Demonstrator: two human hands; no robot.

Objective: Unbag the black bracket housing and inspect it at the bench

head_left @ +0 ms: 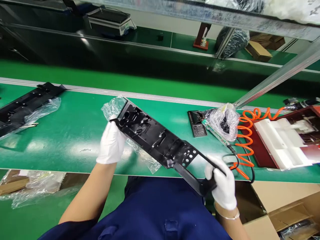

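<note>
no readable text, no labels, no numbers anywhere

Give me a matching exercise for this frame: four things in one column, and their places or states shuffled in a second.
Things:
1. long black plastic panel
2. orange coiled hose
3. white moulded block
4. second black panel

Places or states:
A. far left on the green table, partly on clear plastic
B. held at both ends by the gloved left hand and right hand
C. in the dark red tray at right
D. between the clear bag and the tray

Pairs: 1-B, 2-D, 3-C, 4-A
</note>
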